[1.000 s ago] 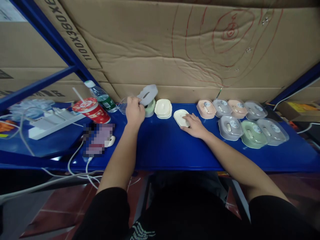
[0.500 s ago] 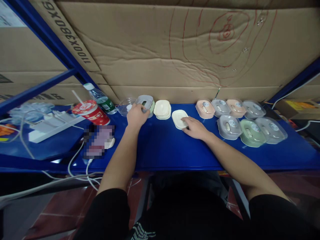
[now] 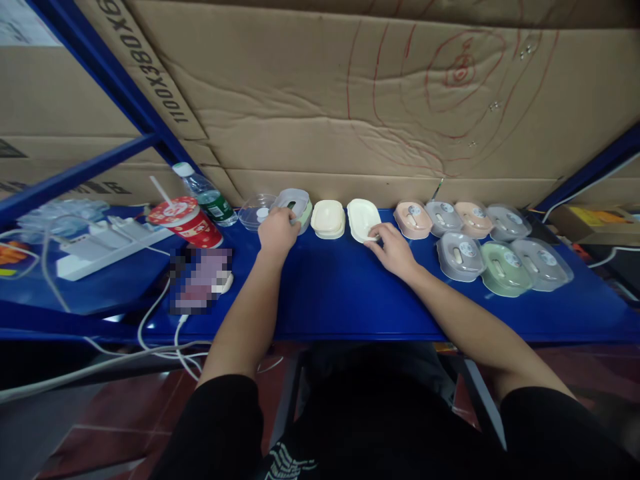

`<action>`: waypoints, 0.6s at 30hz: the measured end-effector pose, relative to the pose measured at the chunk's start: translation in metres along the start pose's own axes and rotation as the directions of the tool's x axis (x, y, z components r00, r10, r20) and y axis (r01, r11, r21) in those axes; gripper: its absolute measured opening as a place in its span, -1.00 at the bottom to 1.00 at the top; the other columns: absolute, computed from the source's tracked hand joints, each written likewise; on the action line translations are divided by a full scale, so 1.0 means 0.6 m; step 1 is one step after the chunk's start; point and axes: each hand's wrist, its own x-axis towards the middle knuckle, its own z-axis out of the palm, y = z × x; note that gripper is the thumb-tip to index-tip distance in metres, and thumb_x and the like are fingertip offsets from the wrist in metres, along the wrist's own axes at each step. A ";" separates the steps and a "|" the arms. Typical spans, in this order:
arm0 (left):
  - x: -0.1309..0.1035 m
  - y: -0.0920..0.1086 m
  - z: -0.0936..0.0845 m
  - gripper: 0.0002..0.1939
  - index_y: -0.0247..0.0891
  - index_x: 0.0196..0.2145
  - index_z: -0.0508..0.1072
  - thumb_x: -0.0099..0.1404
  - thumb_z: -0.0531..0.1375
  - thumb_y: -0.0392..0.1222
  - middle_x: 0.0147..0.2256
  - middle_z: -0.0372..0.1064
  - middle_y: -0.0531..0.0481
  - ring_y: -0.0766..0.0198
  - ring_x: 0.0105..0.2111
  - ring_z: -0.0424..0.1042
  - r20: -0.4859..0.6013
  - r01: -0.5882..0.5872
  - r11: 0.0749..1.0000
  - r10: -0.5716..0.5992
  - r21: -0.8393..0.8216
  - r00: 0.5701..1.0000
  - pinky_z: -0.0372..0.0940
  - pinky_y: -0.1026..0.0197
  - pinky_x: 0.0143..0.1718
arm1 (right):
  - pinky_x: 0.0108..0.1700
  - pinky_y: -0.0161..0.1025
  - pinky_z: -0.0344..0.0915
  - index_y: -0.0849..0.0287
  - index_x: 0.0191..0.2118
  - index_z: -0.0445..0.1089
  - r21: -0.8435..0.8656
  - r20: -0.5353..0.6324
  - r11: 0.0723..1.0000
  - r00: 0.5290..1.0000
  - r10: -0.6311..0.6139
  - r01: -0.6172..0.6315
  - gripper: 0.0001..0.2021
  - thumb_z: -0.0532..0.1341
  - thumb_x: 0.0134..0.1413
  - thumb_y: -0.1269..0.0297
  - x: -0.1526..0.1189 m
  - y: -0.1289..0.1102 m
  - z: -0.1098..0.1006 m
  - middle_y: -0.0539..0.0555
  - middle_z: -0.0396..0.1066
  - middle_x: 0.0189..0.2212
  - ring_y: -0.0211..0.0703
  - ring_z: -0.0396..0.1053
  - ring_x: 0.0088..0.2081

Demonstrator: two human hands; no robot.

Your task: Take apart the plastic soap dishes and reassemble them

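Observation:
My left hand [image 3: 278,231] is at the near left edge of a grey and green container stack [image 3: 301,207], its fingers curled at the rim; whether it grips the stack is hard to make out. My right hand [image 3: 391,248] pinches the near right edge of a cream tray-like piece [image 3: 364,219], which is tilted up toward the cardboard. Between the hands sits a cream container [image 3: 328,219]. A clear round-cornered lid [image 3: 256,211] lies left of the grey and green stack.
Several lidded containers [image 3: 460,255] in pink, grey and green stand at the right. On the left are a red cup [image 3: 193,223], a water bottle [image 3: 213,200], a blurred phone [image 3: 203,280], a power strip [image 3: 95,253] and white cables. Cardboard [image 3: 300,100] rises behind the blue table [image 3: 345,300].
The cream piece in my right hand has moved back toward the cardboard, beside the cream container. My left hand has stayed by the grey and green stack. The view has shifted slightly.

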 end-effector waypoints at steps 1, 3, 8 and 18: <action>0.000 0.001 -0.001 -0.88 -0.19 -0.26 0.56 0.25 0.41 -0.26 -0.06 0.53 -0.27 -0.15 -0.08 0.58 0.006 0.001 1.000 -0.001 0.010 1.000 0.44 -0.12 -0.02 | 0.17 0.13 0.42 0.07 -0.08 0.43 0.003 -0.017 1.000 1.000 -0.016 0.016 -0.85 0.24 0.42 0.12 0.006 -0.007 0.002 0.24 0.52 0.00 0.20 0.46 0.09; -0.001 0.003 -0.003 -0.89 -0.20 -0.22 0.59 0.27 0.39 -0.27 -0.03 0.53 -0.28 -0.18 -0.04 0.58 0.026 -0.006 0.999 0.005 0.033 1.000 0.44 -0.12 0.00 | 0.22 0.14 0.40 0.05 -0.07 0.43 0.001 -0.016 0.999 0.999 -0.045 0.045 -0.86 0.26 0.40 0.13 0.023 -0.022 0.010 0.23 0.52 0.04 0.20 0.44 0.13; -0.006 0.011 -0.010 -0.66 -0.19 0.08 0.57 0.36 0.33 -0.21 0.12 0.53 -0.27 -0.16 0.14 0.54 0.070 -0.016 0.997 0.011 0.074 0.997 0.43 -0.09 0.14 | 0.21 0.11 0.42 0.08 -0.05 0.45 -0.017 -0.005 1.000 1.000 -0.017 0.017 -0.84 0.30 0.33 0.19 0.091 -0.055 0.054 0.23 0.46 0.14 0.18 0.45 0.14; -0.012 0.023 -0.007 -0.56 -0.19 0.21 0.51 0.44 0.31 -0.04 0.21 0.46 -0.29 -0.16 0.16 0.52 0.101 -0.028 0.994 0.018 0.103 0.995 0.43 -0.09 0.17 | 0.30 0.19 0.38 0.21 0.23 0.43 -0.092 -0.037 0.995 0.999 0.040 -0.043 -0.56 0.29 0.37 0.09 0.146 -0.077 0.138 0.37 0.35 0.34 0.29 0.42 0.28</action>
